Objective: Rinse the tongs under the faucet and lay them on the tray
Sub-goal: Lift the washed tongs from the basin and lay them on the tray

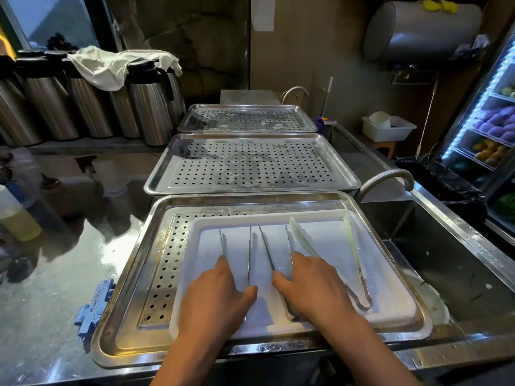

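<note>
A white tray point(390, 310) lies inside the nearest perforated steel tray point(133, 302). Two metal tongs with serrated arms rest side by side on the white tray. My left hand point(220, 296) lies over the left metal tongs point(249, 254), with a finger on one arm and the thumb on the other. Spanning both arms of the right metal tongs point(267, 249) in the same way is my right hand point(312, 288). A third pair of tongs with pale tips point(356, 254) lies untouched to the right. The faucet point(390, 176) curves over the sink point(446, 260), and no water shows.
Two more perforated steel trays point(250, 162) sit in a row behind the near one. Several steel thermos jugs point(150, 107) under a cloth line the back left. Bottles point(16, 215) stand at the left edge and a blue plastic part point(94, 307) lies beside the tray. A lit fridge point(490, 129) stands at the right.
</note>
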`<state>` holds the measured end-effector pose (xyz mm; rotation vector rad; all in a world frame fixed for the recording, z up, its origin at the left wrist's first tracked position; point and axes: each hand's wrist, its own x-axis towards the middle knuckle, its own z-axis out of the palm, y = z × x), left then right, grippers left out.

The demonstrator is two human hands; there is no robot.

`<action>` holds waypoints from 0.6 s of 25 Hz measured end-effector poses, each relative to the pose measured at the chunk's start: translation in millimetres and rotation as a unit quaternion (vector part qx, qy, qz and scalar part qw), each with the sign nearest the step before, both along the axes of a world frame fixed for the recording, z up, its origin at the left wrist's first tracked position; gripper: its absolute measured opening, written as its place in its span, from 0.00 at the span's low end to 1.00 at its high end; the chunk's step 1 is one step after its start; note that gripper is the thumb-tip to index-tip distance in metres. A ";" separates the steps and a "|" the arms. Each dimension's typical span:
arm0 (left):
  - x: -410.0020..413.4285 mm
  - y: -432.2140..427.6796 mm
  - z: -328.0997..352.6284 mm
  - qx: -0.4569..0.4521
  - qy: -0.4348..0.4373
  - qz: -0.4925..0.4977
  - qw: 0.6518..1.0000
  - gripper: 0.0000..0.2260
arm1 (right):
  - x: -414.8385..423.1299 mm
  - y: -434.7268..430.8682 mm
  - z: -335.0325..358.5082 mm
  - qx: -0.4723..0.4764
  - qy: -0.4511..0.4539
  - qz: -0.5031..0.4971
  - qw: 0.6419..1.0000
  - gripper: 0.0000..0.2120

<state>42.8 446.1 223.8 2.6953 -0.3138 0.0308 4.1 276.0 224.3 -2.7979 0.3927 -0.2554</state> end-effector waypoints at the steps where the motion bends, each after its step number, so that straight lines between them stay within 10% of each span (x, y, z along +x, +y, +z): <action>1: 0.0 -0.1 0.2 -0.002 -0.001 0.000 1.000 0.25 | -0.6 0.3 -0.1 0.001 0.000 -0.003 1.000 0.21; 15: -6.1 5.5 6.0 -0.008 -0.031 0.018 0.999 0.36 | -5.6 -7.7 2.6 0.042 -0.016 -0.014 0.999 0.23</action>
